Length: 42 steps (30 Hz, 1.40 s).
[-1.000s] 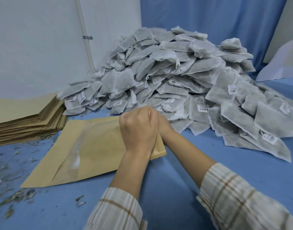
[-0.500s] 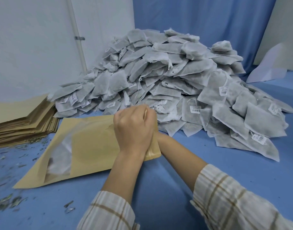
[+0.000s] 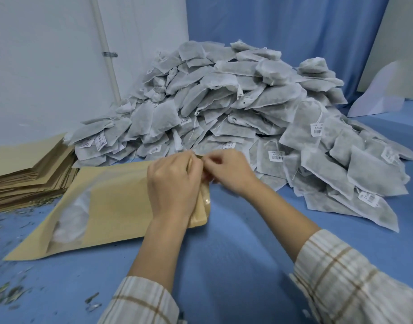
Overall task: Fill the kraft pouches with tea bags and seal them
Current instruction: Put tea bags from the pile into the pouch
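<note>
1. While the kraft pouch (image 3: 121, 202) is lying flat on the blue table (image 3: 235, 265) in front of me, I am working at its mouth end, which points toward the tea bag heap (image 3: 247, 108).
2. I am gripping that mouth edge with my left hand (image 3: 172, 185), fingers curled over it, and pinching the same edge at its far corner with my right hand (image 3: 228, 169), thumb against fingertips.
3. Through the clear window (image 3: 70, 220) something pale is showing inside, so I am judging this pouch as already filled, though I cannot count what it holds.
4. I am taking the present step to be the seal: the strip looks part-pressed near me, while I cannot tell whether the far end is closed yet.
5. Plenty is waiting: the heap is large and lying just behind my hands, and a stack of empty pouches (image 3: 25, 174) is sitting at the left, beside the heap.
6. Loose leaf crumbs (image 3: 11, 291) are littering the table's near-left corner.
</note>
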Available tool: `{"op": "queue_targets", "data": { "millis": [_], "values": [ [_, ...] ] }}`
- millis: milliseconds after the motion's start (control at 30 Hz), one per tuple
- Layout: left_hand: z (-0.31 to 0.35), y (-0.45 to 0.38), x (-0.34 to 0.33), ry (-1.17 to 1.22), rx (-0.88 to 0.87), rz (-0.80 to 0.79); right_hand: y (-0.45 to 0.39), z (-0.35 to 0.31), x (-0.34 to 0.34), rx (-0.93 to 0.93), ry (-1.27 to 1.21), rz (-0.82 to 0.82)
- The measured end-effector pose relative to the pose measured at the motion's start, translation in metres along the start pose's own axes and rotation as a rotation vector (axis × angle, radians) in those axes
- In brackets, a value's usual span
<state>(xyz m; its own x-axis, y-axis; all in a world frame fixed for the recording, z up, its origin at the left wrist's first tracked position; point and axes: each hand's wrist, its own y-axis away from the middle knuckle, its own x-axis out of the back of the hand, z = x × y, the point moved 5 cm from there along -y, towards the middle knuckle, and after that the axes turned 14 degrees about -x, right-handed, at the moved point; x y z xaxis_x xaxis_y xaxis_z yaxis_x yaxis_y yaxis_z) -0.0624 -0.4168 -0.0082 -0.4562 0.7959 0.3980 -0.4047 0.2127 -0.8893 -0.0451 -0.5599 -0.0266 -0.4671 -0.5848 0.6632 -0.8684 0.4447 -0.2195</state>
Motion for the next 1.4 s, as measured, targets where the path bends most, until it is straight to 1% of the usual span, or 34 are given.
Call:
{"op": "queue_targets", "data": {
  "millis": [67,100,133,167,200,233,333,367,433,533,567,600,633,700,767,800,833,933,967,1000,1067,1100,1133,1200,1233,1333,1400],
  "values": [
    [-0.006,0.001,-0.001,0.009,0.030,-0.004,-0.010,0.011,0.010,0.004,0.193,0.183],
    [-0.008,0.001,-0.001,0.007,0.033,-0.004,-0.016,0.021,0.010,0.009,0.357,0.195],
    [-0.009,0.002,-0.002,0.005,0.032,-0.009,-0.020,0.029,0.007,0.006,0.534,0.164],
    [-0.011,0.002,-0.003,0.005,0.031,-0.020,-0.025,0.036,0.003,-0.006,0.622,0.124],
    [-0.013,0.002,-0.005,0.008,0.032,-0.035,-0.026,0.040,-0.002,-0.002,0.660,0.115],
    [-0.015,0.002,-0.005,0.011,0.035,-0.046,-0.025,0.041,-0.006,0.007,0.638,0.154],
    [-0.017,0.001,-0.004,0.009,0.043,-0.044,-0.017,0.040,-0.005,0.048,0.508,0.354],
    [-0.017,0.000,-0.004,0.013,0.044,-0.038,-0.014,0.039,-0.004,0.056,0.468,0.374],
    [-0.019,0.000,-0.004,0.021,0.052,-0.039,-0.009,0.041,-0.003,0.038,0.314,0.350],
    [-0.021,0.001,-0.004,0.029,0.060,-0.048,-0.006,0.053,0.001,-0.165,-0.065,0.188],
    [-0.021,0.002,-0.004,0.034,0.066,-0.051,-0.006,0.057,0.001,-0.206,-0.146,0.148],
    [-0.021,0.002,-0.004,0.039,0.073,-0.055,-0.004,0.059,0.002,-0.230,-0.150,0.143],
    [-0.021,0.002,-0.004,0.044,0.079,-0.059,-0.003,0.061,0.003,-0.252,-0.096,0.154],
    [-0.020,0.002,-0.004,0.058,0.080,-0.060,-0.002,0.063,0.003,-0.287,0.135,0.193],
    [-0.020,0.002,-0.003,0.074,0.082,-0.058,-0.001,0.061,0.002,-0.269,0.395,0.255],
    [-0.019,0.002,-0.003,0.079,0.083,-0.058,0.001,0.060,0.001,-0.244,0.473,0.283],
    [-0.019,0.002,-0.002,0.081,0.082,-0.058,0.001,0.059,0.000,-0.230,0.500,0.287],
    [-0.018,0.002,-0.002,0.088,0.072,-0.060,0.000,0.059,-0.001,-0.223,0.441,0.222],
    [-0.018,0.002,-0.002,0.088,0.069,-0.061,0.000,0.058,0.002,-0.208,0.403,0.239],
    [-0.019,0.002,-0.003,0.086,0.069,-0.062,0.001,0.056,0.008,-0.185,0.323,0.290],
    [-0.020,0.004,-0.003,0.075,0.078,-0.069,0.004,0.058,0.022,-0.158,0.080,0.406],
    [-0.021,0.004,-0.004,0.071,0.080,-0.072,0.005,0.061,0.027,-0.163,-0.032,0.424],
    [-0.021,0.004,-0.004,0.071,0.079,-0.075,0.005,0.065,0.028,-0.186,-0.128,0.398],
    [-0.020,0.003,-0.004,0.080,0.069,-0.083,0.003,0.069,0.025,-0.266,-0.274,0.285],
    [-0.019,0.003,-0.004,0.083,0.064,-0.088,0.001,0.070,0.021,-0.300,-0.269,0.221],
    [-0.017,0.002,-0.003,0.085,0.050,-0.098,-0.001,0.066,0.003,-0.317,-0.003,0.036],
    [-0.016,0.003,-0.002,0.092,0.051,-0.101,-0.002,0.062,-0.001,-0.312,0.002,-0.011]
  ]
}}
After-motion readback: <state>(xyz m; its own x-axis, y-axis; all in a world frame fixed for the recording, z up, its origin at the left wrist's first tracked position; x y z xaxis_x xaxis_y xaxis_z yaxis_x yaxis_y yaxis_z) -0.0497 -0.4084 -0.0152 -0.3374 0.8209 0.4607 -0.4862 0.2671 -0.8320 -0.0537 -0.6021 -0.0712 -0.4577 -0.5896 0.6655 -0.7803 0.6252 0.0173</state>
